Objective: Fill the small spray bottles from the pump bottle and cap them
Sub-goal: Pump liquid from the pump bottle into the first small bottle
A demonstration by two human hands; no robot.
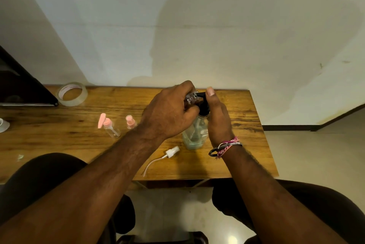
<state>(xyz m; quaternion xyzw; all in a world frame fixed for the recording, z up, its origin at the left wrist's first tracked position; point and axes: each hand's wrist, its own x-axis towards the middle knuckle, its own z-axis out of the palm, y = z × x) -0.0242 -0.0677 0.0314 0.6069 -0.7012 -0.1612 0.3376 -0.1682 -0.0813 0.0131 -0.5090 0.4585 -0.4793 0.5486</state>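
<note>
Left hand (169,111) around small spray bottle (191,97), mouth at pump bottle (195,131) spout.

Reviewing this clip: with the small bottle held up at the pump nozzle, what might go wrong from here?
The small bottle is tilted in the left hand at the black pump nozzle; its narrow neck could miss liquid. The right hand pressing could tip the pump bottle. Spills may reach the white spray cap.
</note>
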